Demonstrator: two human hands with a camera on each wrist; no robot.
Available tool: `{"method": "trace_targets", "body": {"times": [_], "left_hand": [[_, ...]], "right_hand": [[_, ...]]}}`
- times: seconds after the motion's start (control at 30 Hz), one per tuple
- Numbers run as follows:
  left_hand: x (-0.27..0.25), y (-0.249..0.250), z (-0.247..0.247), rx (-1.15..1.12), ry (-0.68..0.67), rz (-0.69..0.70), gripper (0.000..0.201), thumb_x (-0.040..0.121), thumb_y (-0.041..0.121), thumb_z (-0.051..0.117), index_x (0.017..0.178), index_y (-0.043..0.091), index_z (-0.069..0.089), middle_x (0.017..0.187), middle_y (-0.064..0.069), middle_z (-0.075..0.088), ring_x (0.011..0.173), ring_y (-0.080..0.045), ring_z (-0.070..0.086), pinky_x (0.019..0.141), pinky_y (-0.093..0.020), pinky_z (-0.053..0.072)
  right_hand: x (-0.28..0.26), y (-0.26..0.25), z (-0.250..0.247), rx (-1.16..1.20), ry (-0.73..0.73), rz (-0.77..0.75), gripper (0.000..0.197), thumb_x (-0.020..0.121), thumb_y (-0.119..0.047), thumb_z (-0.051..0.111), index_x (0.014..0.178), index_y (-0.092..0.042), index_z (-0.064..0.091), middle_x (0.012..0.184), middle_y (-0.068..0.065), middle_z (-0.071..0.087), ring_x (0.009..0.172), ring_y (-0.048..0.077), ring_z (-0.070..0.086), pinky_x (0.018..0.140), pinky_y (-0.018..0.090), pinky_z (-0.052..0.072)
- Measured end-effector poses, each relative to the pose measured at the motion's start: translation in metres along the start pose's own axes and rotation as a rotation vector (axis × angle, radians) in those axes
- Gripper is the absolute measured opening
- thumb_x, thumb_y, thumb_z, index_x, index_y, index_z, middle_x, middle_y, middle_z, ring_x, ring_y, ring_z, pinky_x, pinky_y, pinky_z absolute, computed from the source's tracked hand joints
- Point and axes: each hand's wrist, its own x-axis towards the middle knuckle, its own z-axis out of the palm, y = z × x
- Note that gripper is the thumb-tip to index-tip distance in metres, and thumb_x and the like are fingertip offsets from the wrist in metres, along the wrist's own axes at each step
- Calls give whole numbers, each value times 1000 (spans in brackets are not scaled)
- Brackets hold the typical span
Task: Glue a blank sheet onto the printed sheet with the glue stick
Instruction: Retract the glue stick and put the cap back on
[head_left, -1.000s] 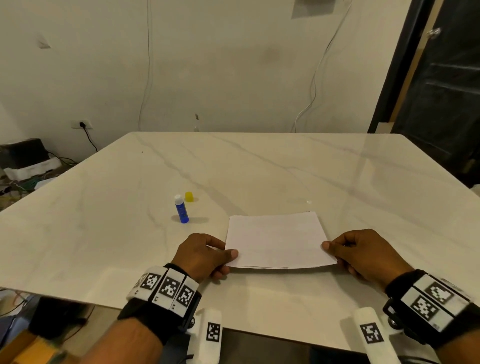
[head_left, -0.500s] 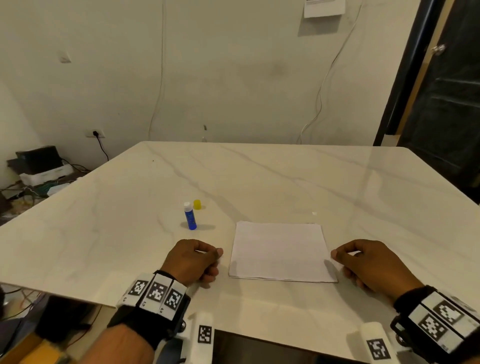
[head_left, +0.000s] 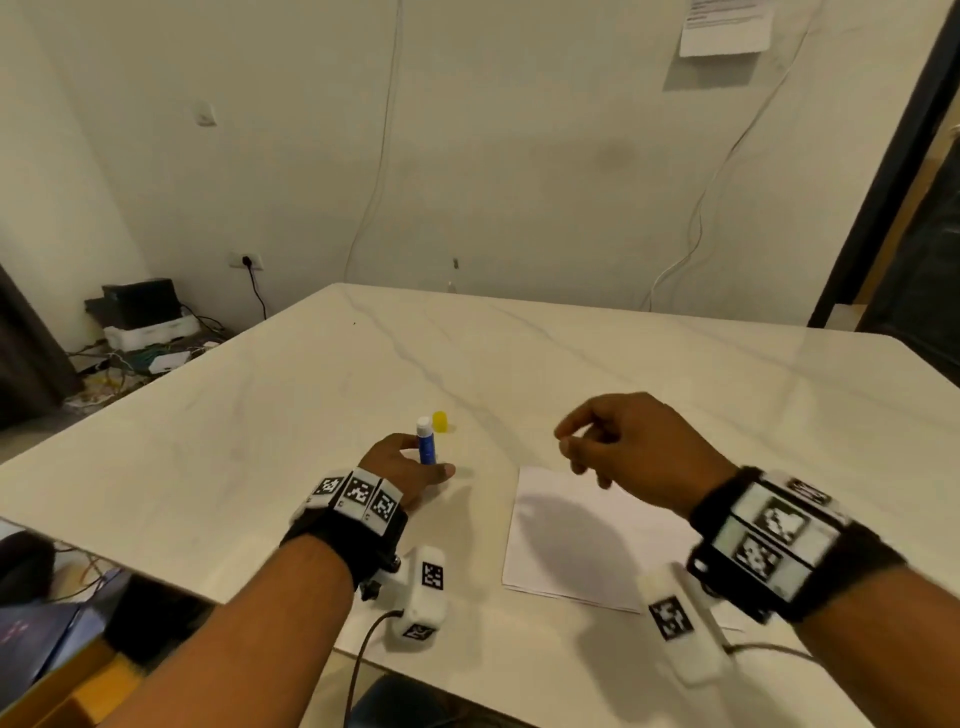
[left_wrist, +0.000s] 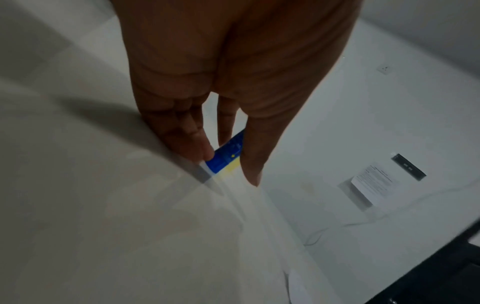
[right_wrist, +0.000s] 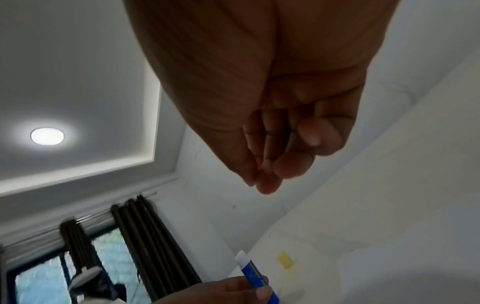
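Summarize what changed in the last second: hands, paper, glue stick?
Both hands let go of the paper. The left hand moved forward-left and now grips the blue glue stick, which stands on the table. The right hand lifted off the sheet's right edge and hovers above it, holding nothing. The paper stayed flat; the yellow cap stayed behind the stick.

Head view: high and behind both wrists, facing forward and down across the table (head_left: 311, 415) toward the far wall. Left wrist view: close under the palm, looking along the fingers (left_wrist: 187, 131) onto the glue stick (left_wrist: 228, 152). Right wrist view: tilted up toward the ceiling light (right_wrist: 46, 136), sharing that glue stick (right_wrist: 253, 273) with both others.
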Motion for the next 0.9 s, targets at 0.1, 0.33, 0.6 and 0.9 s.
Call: {"method": "trace_targets", "body": {"times": [0.1,0.33,0.6,0.9], "left_hand": [[8,-6,1,99,-2,22,67,75,46,79,132,21,54,112,-10,73,94,-27,69,83,-29,53],[11,-17,5,99,2,58,67,74,46,79,132,21,55,108,-11,71,102,-30,69,96,-41,53],[25,-35,7,51,27,156,53,79,41,75,128,26,62,107,-22,69,96,-34,70,89,-44,57],[25,-36,3,-127,-18,145,31,88,35,69,110,14,73,81,-13,69,69,-28,70,82,-37,60]], "right_hand": [[56,-14,23,-164,-60,-112,18,89,-23,67,105,-24,75,94,-2,78,76,12,68,73,21,51],[160,-32,99,-550,-279,-276,47,95,-16,62,140,-27,57,141,4,58,127,22,55,102,28,41],[201,-16,141,-627,-284,-252,27,90,-11,62,112,-23,74,121,7,70,104,26,67,90,34,54],[126,-15,65,78,37,-166,16,92,-18,68,108,-19,71,97,-2,73,84,17,71,76,23,57]]}}
